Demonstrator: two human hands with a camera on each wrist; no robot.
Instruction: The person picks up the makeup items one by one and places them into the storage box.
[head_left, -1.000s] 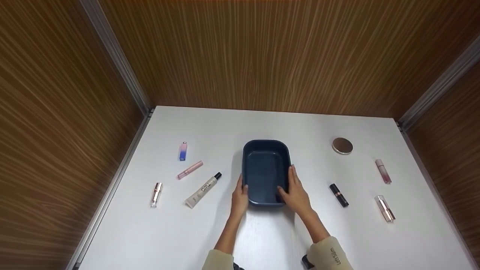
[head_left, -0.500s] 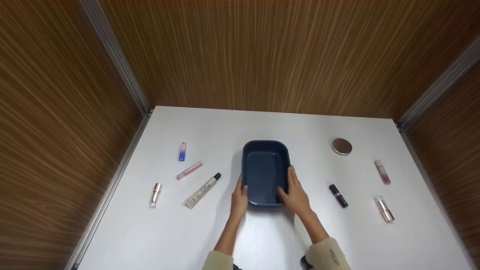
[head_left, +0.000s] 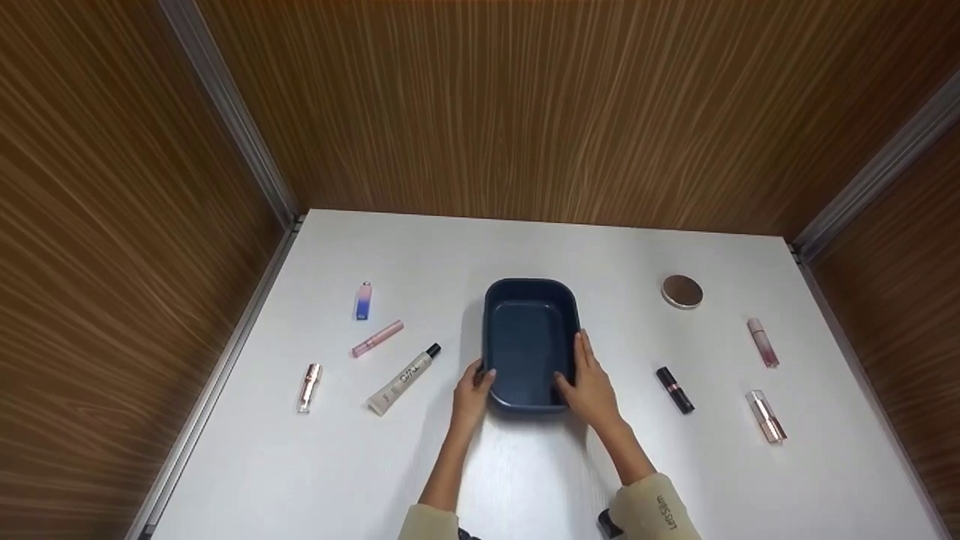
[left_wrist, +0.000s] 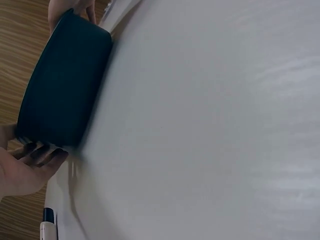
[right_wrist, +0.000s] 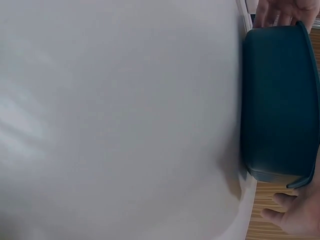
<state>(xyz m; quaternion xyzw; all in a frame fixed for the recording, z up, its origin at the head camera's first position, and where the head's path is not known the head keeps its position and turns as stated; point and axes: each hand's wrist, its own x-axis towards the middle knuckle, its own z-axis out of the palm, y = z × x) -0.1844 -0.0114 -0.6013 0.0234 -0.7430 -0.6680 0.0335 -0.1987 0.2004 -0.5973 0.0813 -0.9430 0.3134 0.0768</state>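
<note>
A dark blue rectangular bin point(head_left: 529, 341) with rounded corners stands upright in the middle of the white table, its inside bare. My left hand point(head_left: 470, 401) holds its near left side, thumb at the rim and bent fingers against the outer wall. In the left wrist view the fingertips of that left hand point(left_wrist: 30, 170) touch the bin wall point(left_wrist: 65, 80). On the opposite side, my right hand point(head_left: 594, 390) grips the wall, thumb over the rim inside and fingers along the outside. The right wrist view shows the right hand point(right_wrist: 295, 212) partly cut off by the frame's edge.
Left of the bin lie a squeeze tube point(head_left: 405, 380), a pink slim tube point(head_left: 377, 339), a pink-blue tube point(head_left: 364, 301) and a lipstick point(head_left: 309, 388). To the right are a round compact point(head_left: 682, 291), black lipstick point(head_left: 675, 390), pink gloss point(head_left: 763, 343) and rose-gold tube point(head_left: 766, 416). Wood-grain walls enclose the table.
My left hand has shifted slightly left and its fingers have bent more, loosening from flat contact with the bin's side. The right hand and the bin stay in place.
</note>
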